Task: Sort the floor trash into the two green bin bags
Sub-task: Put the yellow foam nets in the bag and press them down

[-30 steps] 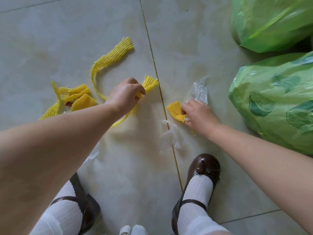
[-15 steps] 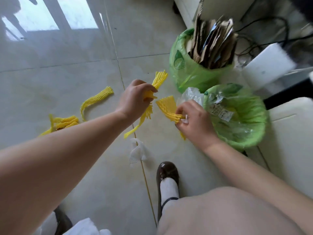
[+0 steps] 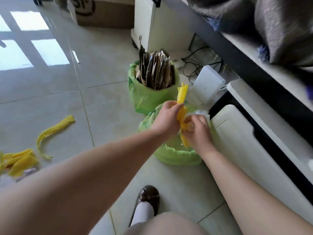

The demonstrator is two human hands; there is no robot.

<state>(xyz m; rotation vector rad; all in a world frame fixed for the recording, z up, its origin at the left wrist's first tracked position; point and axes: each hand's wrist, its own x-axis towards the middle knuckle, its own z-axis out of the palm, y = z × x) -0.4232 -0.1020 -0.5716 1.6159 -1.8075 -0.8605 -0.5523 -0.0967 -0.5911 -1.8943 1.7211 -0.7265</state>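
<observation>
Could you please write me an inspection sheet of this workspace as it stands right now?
Surface: glossy pale floor tiles reflecting a window.
Job's things: far green bag stuffed with upright cardboard; near green bag open under both hands; yellow foam netting held above it.
Clutter: one long yellow net strip and a pile of yellow net pieces lie on the floor at left.
Hands: left hand and right hand both grip the netting.
Cables: black cables beside a white box, behind the bags.
Surroundings: cardboard box, white cabinet, brown shoe.
</observation>
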